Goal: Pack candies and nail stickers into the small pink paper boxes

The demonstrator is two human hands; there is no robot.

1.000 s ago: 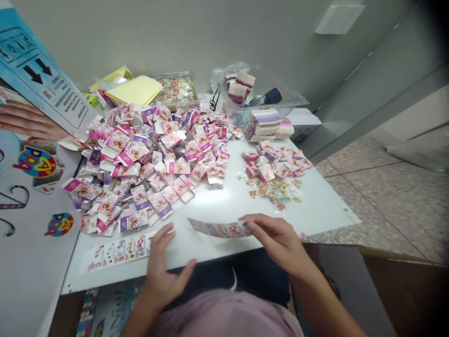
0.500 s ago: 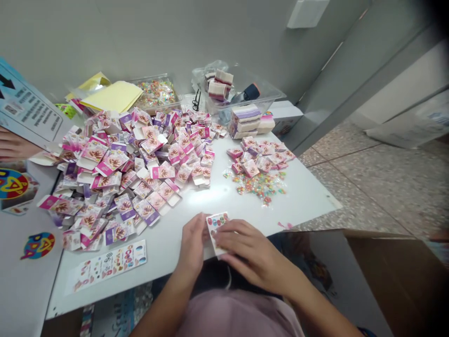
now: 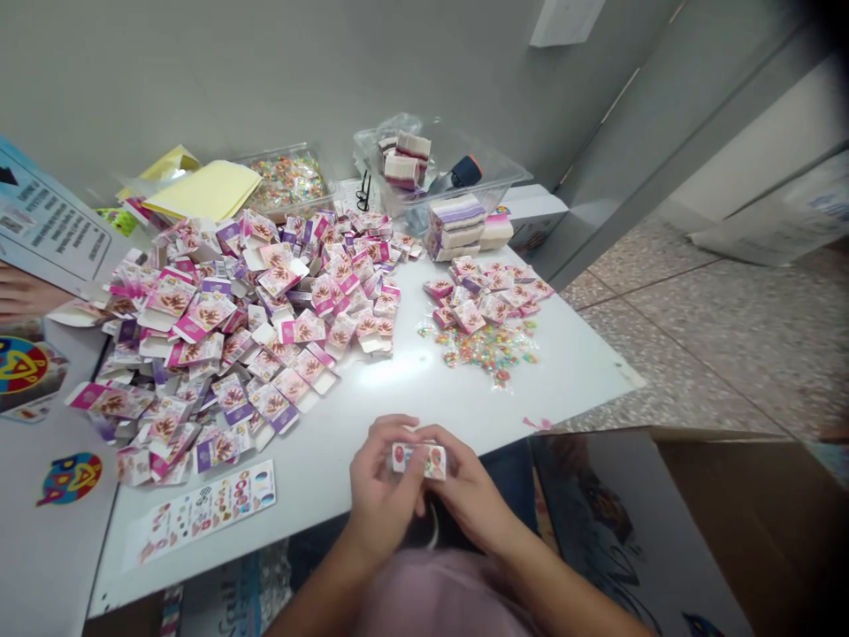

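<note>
Left hand (image 3: 381, 495) and right hand (image 3: 464, 495) both pinching a small folded sticker strip (image 3: 419, 459) — held at the near edge of the white table (image 3: 411, 389), big pile of pink little boxes (image 3: 245, 310) behind, another sticker sheet (image 3: 205, 509) lying flat to the left.

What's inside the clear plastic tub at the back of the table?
The clear tub holds small striped pink-and-white blocks and a dark cylinder with an orange end. Crumpled plastic and the stacked blocks in front hide its bottom.
</note>
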